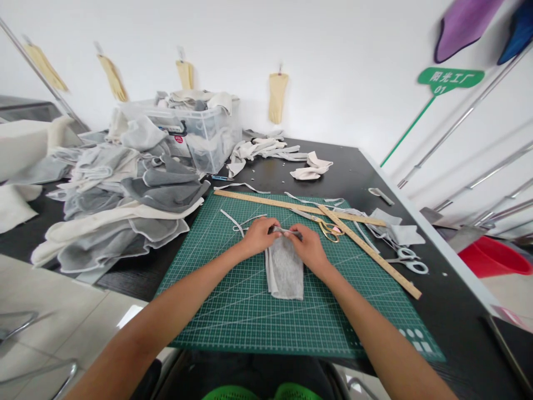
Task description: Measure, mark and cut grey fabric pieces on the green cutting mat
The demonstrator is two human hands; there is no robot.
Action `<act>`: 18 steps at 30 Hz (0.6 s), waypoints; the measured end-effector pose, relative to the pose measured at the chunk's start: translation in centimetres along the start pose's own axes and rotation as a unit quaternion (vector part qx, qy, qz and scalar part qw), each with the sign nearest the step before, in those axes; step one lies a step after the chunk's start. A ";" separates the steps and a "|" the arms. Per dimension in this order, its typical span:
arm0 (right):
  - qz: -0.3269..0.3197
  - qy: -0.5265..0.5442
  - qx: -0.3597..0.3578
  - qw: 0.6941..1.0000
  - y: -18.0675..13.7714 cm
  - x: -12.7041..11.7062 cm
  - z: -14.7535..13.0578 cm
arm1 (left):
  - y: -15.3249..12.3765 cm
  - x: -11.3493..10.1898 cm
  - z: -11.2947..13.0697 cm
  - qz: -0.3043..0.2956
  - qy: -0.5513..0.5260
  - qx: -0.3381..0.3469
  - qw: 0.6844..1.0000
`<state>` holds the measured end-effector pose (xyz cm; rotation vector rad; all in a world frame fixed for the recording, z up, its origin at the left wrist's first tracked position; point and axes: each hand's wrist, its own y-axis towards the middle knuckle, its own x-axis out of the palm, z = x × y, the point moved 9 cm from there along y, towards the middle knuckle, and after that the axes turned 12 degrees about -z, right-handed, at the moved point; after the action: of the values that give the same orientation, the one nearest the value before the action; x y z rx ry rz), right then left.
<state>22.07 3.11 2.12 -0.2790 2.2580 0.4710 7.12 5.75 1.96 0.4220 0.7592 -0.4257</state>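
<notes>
A folded piece of grey fabric (287, 272) hangs from my two hands over the green cutting mat (225, 322). My left hand (261, 236) pinches its upper left edge, and my right hand (308, 247) grips the upper right edge. Between the hands the top edge looks bunched, and the fingers partly hide it. Thin fabric strips (233, 223) lie on the mat just beyond my left hand. Past my right hand rest gold-handled scissors (328, 229), near two crossed wooden rulers (370, 250).
Stacked grey and white fabric pieces (125, 216) cover the table's left side, beside a clear plastic bin (208, 139) full of cloth. White-handled scissors (412, 261) and fabric scraps (402, 233) lie at the right. A small blue tool (222, 178) sits behind the mat.
</notes>
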 end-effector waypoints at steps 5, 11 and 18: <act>0.013 -0.020 -0.005 1.000 -0.1 -0.6 0.0 | 0.1 -0.4 -1.7 0.034 -0.094 -0.050 0.994; 0.041 -0.023 0.022 0.999 0.1 -0.7 1.5 | -0.7 -1.3 -2.2 0.064 -0.049 -0.087 0.993; 0.026 -0.071 0.044 0.996 -0.1 -0.7 1.5 | -0.6 -1.4 -3.0 0.054 -0.014 -0.108 0.993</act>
<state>23.61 3.66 1.71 -0.1370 2.1452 0.4045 4.17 7.10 0.91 0.2516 0.7422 -0.2451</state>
